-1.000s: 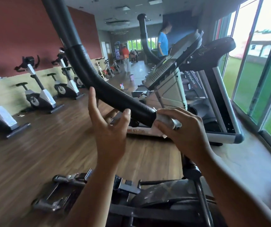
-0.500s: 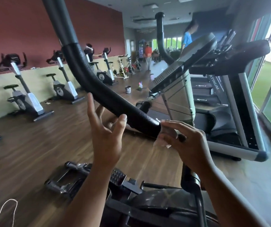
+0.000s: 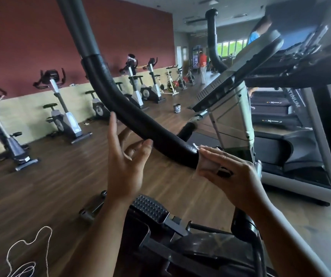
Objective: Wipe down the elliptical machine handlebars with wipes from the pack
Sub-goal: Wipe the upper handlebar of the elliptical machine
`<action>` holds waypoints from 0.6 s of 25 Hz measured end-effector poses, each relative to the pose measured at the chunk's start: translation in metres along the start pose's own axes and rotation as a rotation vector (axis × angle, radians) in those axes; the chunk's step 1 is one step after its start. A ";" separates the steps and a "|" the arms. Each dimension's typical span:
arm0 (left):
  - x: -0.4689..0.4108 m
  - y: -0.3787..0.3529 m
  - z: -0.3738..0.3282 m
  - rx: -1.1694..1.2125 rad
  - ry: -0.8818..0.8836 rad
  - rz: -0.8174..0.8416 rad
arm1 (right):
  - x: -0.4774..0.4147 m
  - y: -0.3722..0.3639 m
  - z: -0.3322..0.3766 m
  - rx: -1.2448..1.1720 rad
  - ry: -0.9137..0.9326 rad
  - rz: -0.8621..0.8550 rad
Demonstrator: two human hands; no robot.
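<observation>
The elliptical's long black padded handlebar [image 3: 120,108] curves down from the top of the view to the middle. My right hand [image 3: 230,176] holds a white wipe [image 3: 205,165] against the bar's lower end, fingers curled over the wipe. My left hand [image 3: 125,158] is raised just below the bar with fingers straight and spread, the thumb tip touching the bar's underside; it holds nothing. The second handlebar [image 3: 212,43] rises behind the console [image 3: 238,76]. The wipe pack is not in view.
The elliptical's pedal [image 3: 150,206] and black frame [image 3: 200,252] lie below my arms. A treadmill [image 3: 300,116] stands close on the right. Exercise bikes [image 3: 64,112] line the left wall on a wooden floor. A white cord [image 3: 24,256] lies at bottom left. People stand far back.
My right hand with the wipe slid slightly down to the padded grip's lower end. The view swung left and down. My left hand stayed spread under the bar.
</observation>
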State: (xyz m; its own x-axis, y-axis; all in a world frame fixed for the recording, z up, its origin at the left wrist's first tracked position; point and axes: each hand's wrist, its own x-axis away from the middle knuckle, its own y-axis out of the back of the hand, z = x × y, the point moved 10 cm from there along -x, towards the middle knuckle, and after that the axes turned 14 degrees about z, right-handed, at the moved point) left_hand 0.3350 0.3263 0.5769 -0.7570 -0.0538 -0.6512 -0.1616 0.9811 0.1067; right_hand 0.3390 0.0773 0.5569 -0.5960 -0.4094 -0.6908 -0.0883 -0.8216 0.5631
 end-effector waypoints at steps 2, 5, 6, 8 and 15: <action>0.000 -0.001 -0.001 0.005 -0.003 -0.008 | -0.006 0.001 0.005 0.014 0.020 -0.013; 0.001 -0.005 -0.001 0.013 0.002 -0.022 | -0.016 -0.002 0.012 0.003 0.058 0.013; 0.001 -0.005 -0.001 0.019 0.003 -0.024 | -0.014 -0.002 0.010 0.015 0.059 0.023; 0.000 -0.003 0.000 0.019 0.000 -0.015 | -0.007 0.004 -0.001 0.050 0.033 0.019; 0.000 0.000 -0.003 -0.024 0.004 -0.009 | -0.008 0.006 -0.007 0.019 -0.063 -0.003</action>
State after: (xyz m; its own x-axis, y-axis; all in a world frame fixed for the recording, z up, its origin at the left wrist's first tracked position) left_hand 0.3332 0.3257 0.5796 -0.7582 -0.0634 -0.6489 -0.1833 0.9759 0.1188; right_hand 0.3492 0.0727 0.5629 -0.6445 -0.3811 -0.6628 -0.1044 -0.8149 0.5701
